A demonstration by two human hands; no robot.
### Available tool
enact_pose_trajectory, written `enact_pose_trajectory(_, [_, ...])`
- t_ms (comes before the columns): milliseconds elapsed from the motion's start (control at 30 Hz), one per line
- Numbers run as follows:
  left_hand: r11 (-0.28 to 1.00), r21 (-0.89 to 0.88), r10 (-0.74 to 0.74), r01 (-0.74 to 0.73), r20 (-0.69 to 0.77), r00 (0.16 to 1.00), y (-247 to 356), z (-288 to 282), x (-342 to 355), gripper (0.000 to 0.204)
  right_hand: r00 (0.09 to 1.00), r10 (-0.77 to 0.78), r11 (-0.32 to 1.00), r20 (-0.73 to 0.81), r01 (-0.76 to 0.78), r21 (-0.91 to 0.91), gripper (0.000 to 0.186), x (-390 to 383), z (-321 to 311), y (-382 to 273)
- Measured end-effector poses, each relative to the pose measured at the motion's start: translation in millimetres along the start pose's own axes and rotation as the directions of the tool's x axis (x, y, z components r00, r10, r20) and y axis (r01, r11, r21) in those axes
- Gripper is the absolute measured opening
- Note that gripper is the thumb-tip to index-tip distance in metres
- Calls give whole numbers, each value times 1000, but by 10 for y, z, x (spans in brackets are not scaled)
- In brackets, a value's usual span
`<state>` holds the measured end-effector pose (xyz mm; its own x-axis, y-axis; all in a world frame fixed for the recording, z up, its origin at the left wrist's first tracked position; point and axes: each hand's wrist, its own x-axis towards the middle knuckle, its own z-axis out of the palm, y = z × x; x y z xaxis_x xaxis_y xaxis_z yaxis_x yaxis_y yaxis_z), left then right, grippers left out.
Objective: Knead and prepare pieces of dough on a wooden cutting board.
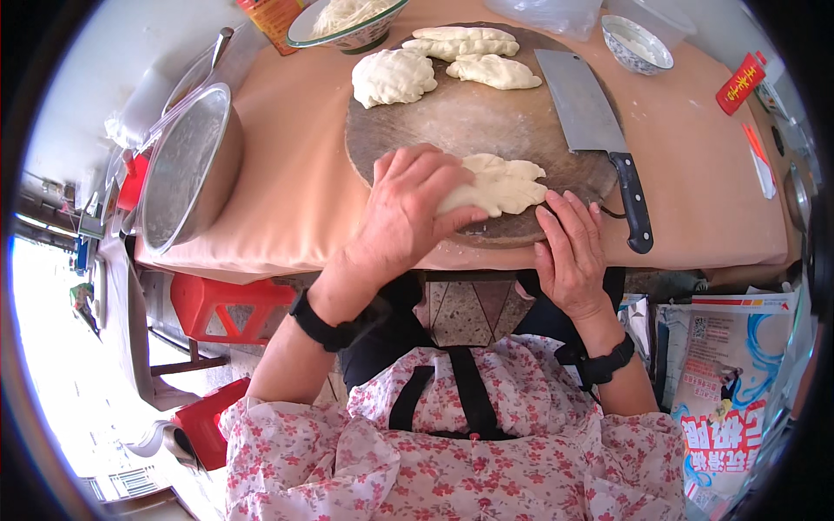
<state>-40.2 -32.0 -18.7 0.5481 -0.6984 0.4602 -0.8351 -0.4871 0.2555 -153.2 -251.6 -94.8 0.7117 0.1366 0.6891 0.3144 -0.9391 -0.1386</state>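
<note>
Dough is the work in hand, and the round wooden chopping board point(486, 130) serves as the landmark for everything else. At the board's near edge lies a flat, folded dough piece point(499, 184) with a ridged seam. The left hand point(408, 213) lies over its left end, fingers curled down onto it in a loose, pressing grip rather than a closed fist. The right hand point(569, 247) rests flat and open at the board's near right rim, fingertips just beside the dough, with nothing in its grip.

At the far side of the board sit three finished dough pieces point(452, 61), similarly folded and ridged, so by my judgement three are shaped and this fourth is being formed or sealed. Whether more raw dough remains cannot be told.

On the board's right part lies a cleaver point(591, 122), its black handle reaching over the near edge, untouched. Left of the board on the bench point(295, 174) stands a large metal bowl point(187, 165). Beyond the board are a patterned bowl of pale shreds point(347, 22) and, to the far right, a small bowl point(637, 43).
</note>
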Motion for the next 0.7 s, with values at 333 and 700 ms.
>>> enact_pose_trajectory(333, [961, -113, -253, 253, 14, 967, -90, 52, 433, 26, 1000, 10, 1000, -8, -9, 21, 35, 3, 12, -7])
enact_pose_trajectory(700, [984, 173, -36, 42, -38, 999, -9, 85, 256, 48, 1000, 8, 999, -25, -7, 37, 35, 20, 9, -14])
